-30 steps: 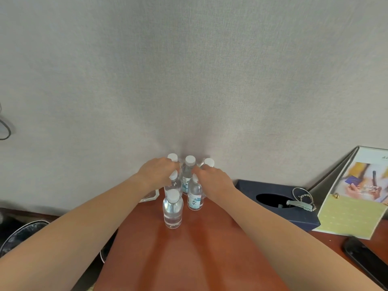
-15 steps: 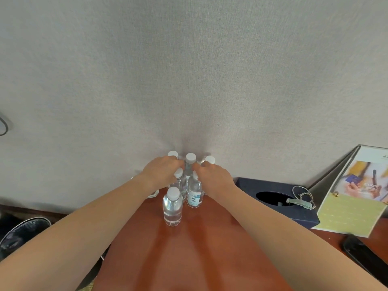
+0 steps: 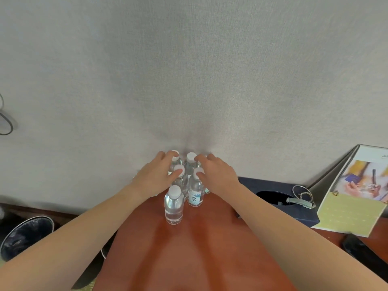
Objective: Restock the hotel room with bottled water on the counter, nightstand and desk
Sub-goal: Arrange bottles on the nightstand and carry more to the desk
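Several small clear water bottles with white caps stand in a tight cluster on the reddish-brown desk (image 3: 199,248), up against the grey wall. The front bottle (image 3: 173,206) stands free and nearest to me. Beside it is a labelled bottle (image 3: 195,194), and a back bottle (image 3: 190,159) shows between my hands. My left hand (image 3: 155,178) lies over the left side of the cluster, fingers spread onto the caps. My right hand (image 3: 217,175) rests on the right side, thumb touching the labelled bottle's cap. It hides the back-right bottle.
A dark blue tissue box (image 3: 262,183) with a key ring and tag (image 3: 300,201) on top sits to the right. Beyond it are a standing calendar (image 3: 352,208) and a black phone (image 3: 365,250). A lined waste bin (image 3: 23,236) stands on the floor at the left.
Both hands have loosened from curled around the bottles to fingers spread over the caps. The cluster has stayed against the wall, and the view has shifted slightly.
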Tool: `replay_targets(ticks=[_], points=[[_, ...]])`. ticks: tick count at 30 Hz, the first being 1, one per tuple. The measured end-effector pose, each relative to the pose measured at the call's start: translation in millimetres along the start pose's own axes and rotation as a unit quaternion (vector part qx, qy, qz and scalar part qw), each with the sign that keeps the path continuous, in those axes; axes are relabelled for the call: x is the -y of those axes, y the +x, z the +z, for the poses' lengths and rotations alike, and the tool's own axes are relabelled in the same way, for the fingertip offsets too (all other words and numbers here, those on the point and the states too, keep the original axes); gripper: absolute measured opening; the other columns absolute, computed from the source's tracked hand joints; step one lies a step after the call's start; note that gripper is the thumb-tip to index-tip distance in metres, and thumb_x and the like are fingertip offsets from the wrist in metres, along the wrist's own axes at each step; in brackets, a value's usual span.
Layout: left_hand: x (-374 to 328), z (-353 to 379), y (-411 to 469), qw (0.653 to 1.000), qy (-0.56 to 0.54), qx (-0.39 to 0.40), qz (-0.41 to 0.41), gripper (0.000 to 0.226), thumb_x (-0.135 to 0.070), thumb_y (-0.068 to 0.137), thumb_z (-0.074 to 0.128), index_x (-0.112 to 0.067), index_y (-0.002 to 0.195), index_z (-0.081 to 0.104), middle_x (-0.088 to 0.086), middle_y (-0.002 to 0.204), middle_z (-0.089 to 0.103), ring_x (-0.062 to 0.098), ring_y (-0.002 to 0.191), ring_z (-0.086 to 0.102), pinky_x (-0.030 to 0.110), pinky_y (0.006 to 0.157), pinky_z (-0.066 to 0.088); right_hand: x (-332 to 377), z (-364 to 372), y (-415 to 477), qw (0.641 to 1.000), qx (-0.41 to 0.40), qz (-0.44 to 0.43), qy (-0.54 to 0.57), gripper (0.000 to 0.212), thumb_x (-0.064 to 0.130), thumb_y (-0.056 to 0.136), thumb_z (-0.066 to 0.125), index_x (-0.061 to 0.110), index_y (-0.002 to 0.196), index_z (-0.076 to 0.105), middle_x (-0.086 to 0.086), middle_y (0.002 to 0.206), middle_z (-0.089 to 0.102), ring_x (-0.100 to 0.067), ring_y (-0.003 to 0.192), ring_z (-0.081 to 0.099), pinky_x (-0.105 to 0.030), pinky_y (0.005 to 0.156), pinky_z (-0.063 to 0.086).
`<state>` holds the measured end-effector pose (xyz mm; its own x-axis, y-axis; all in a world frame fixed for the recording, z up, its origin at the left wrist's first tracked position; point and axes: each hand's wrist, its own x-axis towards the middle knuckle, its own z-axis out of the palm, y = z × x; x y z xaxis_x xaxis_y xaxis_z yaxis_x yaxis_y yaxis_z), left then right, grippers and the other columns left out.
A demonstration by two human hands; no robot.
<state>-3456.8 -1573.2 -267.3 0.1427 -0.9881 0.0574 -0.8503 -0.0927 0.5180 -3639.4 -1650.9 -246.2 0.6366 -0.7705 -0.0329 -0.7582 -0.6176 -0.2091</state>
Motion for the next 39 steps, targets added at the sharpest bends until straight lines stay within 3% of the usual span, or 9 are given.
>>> replay_targets(ticks=[4,7,10,13,24,28,31,35,39], points=[[9.7,14.6,-46.6,0.972,-0.197,0.127,-0.021,0.057,-0.071,0.076,0.06,-0.045,0.125,0.045,-0.025,0.121,0.054,-0.007,0.11,0.055,0.019,0.092,0.045,1.9,1.4,-4.2,1.0,0.007,0.013,0.027,0.041,0.028,0.098,0.051,0.022,0.138,0.044,-0.009,0.123,0.05,-0.029,0.111,0.053,-0.042,0.085,0.05],[16.4,30.9,-61.8,0.971,-0.204,0.123,-0.027,0.055,-0.047,0.077,0.078,-0.046,0.122,0.046,-0.026,0.12,0.056,-0.01,0.113,0.052,0.015,0.087,0.042,2.2,7.2,-8.5,0.999,0.027,0.025,0.032,0.044,0.028,0.098,0.05,0.022,0.14,0.04,-0.01,0.128,0.049,-0.03,0.112,0.052,-0.041,0.085,0.048],[10.8,38.1,-60.8,0.976,-0.204,0.06,-0.043,0.034,-0.031,0.087,0.073,-0.036,0.113,0.05,-0.019,0.105,0.064,0.002,0.1,0.059,0.017,0.081,0.045,3.5,10.7,-13.4,0.998,0.037,0.029,0.048,0.045,0.026,0.099,0.051,0.024,0.142,0.039,-0.008,0.132,0.051,-0.03,0.113,0.054,-0.041,0.086,0.049],[4.9,35.2,-69.3,0.986,-0.152,0.071,-0.006,0.022,-0.034,0.09,0.067,-0.039,0.102,0.05,-0.026,0.087,0.06,-0.004,0.081,0.055,0.02,0.069,0.039,2.0,9.6,-15.4,0.997,0.047,0.03,0.048,0.048,0.021,0.098,0.051,0.028,0.144,0.037,-0.007,0.136,0.05,-0.03,0.114,0.055,-0.042,0.088,0.049],[-31.4,49.5,-148.7,0.958,-0.109,0.248,0.098,0.025,-0.048,0.089,0.059,-0.044,0.11,0.046,-0.02,0.106,0.053,-0.003,0.085,0.05,0.021,0.08,0.042,-1.0,7.5,-14.2,0.997,0.061,0.038,0.037,0.047,0.016,0.099,0.046,0.033,0.142,0.036,-0.009,0.128,0.055,-0.03,0.107,0.057,-0.043,0.086,0.049],[-27.8,52.2,-152.8,0.957,-0.131,0.246,0.082,0.033,-0.058,0.083,0.061,-0.049,0.111,0.045,-0.025,0.111,0.054,0.001,0.094,0.055,0.029,0.088,0.048,-1.1,9.9,-13.1,0.997,0.065,0.038,0.03,0.046,0.016,0.099,0.045,0.031,0.142,0.035,-0.01,0.123,0.057,-0.03,0.103,0.058,-0.042,0.083,0.049],[-17.3,51.0,-138.9,0.944,-0.182,0.272,0.046,0.059,-0.061,0.072,0.075,-0.054,0.12,0.042,-0.036,0.126,0.048,-0.007,0.122,0.048,0.016,0.104,0.038,-2.4,11.2,-9.9,0.997,0.064,0.037,0.033,0.045,0.015,0.099,0.045,0.029,0.14,0.035,-0.011,0.119,0.058,-0.031,0.101,0.058,-0.041,0.08,0.048],[-6.4,25.9,-92.1,0.972,-0.191,0.14,0.013,0.061,-0.073,0.077,0.058,-0.047,0.129,0.039,-0.022,0.138,0.046,-0.01,0.13,0.041,0.021,0.11,0.034,-1.5,10.1,-3.6,0.996,0.073,0.034,0.04,0.039,0.02,0.098,0.049,0.024,0.136,0.04,-0.01,0.119,0.059,-0.03,0.104,0.058,-0.039,0.081,0.046],[-3.3,5.9,-33.3,0.997,-0.082,0.011,0.001,0.051,-0.031,0.095,0.063,-0.014,0.138,0.042,0.009,0.138,0.048,0.021,0.123,0.052,0.028,0.101,0.039,1.2,9.8,3.6,0.995,0.08,0.038,0.048,0.04,0.023,0.094,0.056,0.021,0.132,0.044,-0.011,0.12,0.058,-0.033,0.107,0.058,-0.041,0.086,0.046]])
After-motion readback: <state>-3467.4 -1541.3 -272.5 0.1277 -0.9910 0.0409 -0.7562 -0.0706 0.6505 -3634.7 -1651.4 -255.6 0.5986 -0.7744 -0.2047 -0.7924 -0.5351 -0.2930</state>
